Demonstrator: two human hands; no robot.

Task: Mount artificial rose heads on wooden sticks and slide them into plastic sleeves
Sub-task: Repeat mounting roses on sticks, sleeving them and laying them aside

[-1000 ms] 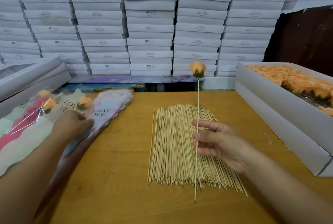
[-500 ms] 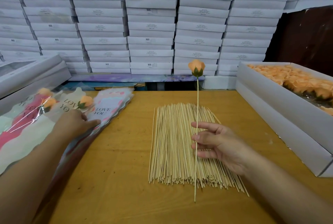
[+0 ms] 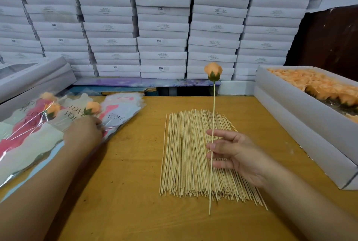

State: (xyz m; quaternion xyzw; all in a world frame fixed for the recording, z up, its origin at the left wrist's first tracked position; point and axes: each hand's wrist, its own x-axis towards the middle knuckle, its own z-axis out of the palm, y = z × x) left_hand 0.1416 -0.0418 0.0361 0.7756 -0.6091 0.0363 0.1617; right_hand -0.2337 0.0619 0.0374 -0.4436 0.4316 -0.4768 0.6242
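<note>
My right hand (image 3: 234,155) pinches a thin wooden stick (image 3: 213,116) upright above the pile of loose sticks (image 3: 186,155). An orange rose head (image 3: 213,70) with a green base sits on the stick's top end. My left hand (image 3: 85,130) rests at the left on a stack of printed plastic sleeves (image 3: 120,113) marked "LOVE YOU", fingers curled at the top sleeve's edge. Finished sleeved roses (image 3: 93,108) lie beside that hand.
A long white box (image 3: 302,124) full of orange rose heads (image 3: 317,84) stands at the right of the wooden table (image 3: 124,192). Stacked white boxes (image 3: 162,23) fill the back wall. More white boxes (image 3: 34,74) lean at the far left.
My left hand has curled its fingers at the top sleeve's edge, lifting it slightly. My right hand and the mounted rose have barely moved.
</note>
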